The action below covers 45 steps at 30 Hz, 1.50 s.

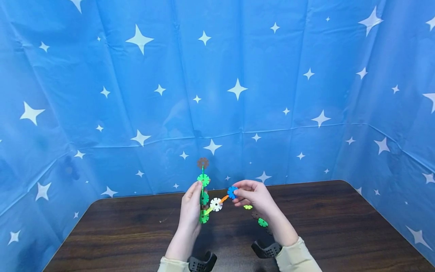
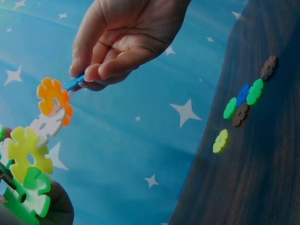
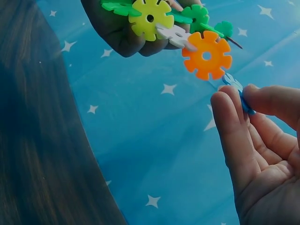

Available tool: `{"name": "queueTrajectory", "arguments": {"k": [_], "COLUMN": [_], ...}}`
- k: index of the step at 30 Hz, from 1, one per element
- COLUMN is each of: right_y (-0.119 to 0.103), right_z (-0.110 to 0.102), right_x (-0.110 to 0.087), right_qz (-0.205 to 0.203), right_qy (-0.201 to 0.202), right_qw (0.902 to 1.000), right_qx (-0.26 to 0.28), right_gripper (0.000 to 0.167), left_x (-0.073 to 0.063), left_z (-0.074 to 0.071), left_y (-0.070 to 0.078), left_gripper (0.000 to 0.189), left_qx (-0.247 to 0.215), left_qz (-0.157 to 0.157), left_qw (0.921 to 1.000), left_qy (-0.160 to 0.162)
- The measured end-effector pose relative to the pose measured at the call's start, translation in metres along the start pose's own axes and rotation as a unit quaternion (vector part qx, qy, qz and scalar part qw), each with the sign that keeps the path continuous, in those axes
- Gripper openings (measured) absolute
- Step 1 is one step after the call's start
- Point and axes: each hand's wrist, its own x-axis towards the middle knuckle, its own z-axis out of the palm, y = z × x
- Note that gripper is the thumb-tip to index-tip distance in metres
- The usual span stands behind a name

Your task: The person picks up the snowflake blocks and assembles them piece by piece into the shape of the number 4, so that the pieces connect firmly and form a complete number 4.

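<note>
My left hand [image 1: 189,209] grips a chain of notched snowflake discs slotted edge to edge. A brown disc [image 1: 202,163] tops its upright part, with green discs [image 1: 203,177] below it. From the lower end a side branch runs rightward: a yellow disc [image 2: 21,143], a white disc [image 1: 213,201], then an orange disc [image 3: 192,58]. My right hand [image 1: 259,198] pinches a blue disc [image 1: 231,192] between thumb and fingers. In the right wrist view the blue disc's edge meets the orange disc's lower rim. The left fingers are partly hidden behind the chain.
Several loose discs lie on the dark wooden table [image 1: 119,230] beneath my right hand, among them a yellow disc [image 2: 220,141], a brown disc [image 2: 240,115] and a green disc [image 2: 254,92]. A blue starry curtain [image 1: 217,113] hangs behind the table.
</note>
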Motion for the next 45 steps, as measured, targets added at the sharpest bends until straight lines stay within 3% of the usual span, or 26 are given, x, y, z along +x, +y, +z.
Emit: {"name": "queueTrajectory", "arguments": {"k": [11,18,28,38,45], "right_y": [-0.001,0.0,-0.003,-0.002,0.002], "right_z": [0.006,0.011,0.009,-0.007,-0.039], "right_x": [-0.001,-0.001,-0.004,-0.003,-0.002], "right_qz": [-0.007,-0.02,-0.019,0.007,0.022], "right_qy": [0.003,0.005,-0.009,-0.042,-0.045], "right_qw": [0.9996,0.9997,0.9998,0.9989,0.9975], "right_qx": [-0.027,-0.015,-0.003,-0.02,-0.05], "right_gripper": [0.026,0.021,0.02,0.028,0.031], "left_x": [0.001,0.001,-0.001,0.0,0.0], "left_z": [0.001,0.001,0.002,0.0,0.0], "left_y": [-0.002,0.001,0.001,-0.002,-0.001], "left_gripper": [0.039,0.033,0.042,0.041,0.042], "left_qx": [-0.006,-0.014,-0.003,-0.004,-0.004], "left_qz": [0.0,0.0,-0.005,-0.01,-0.008], "left_qw": [1.0,0.9998,1.0,0.9999,1.0], "left_qy": [0.007,0.012,0.001,0.001,0.001]}}
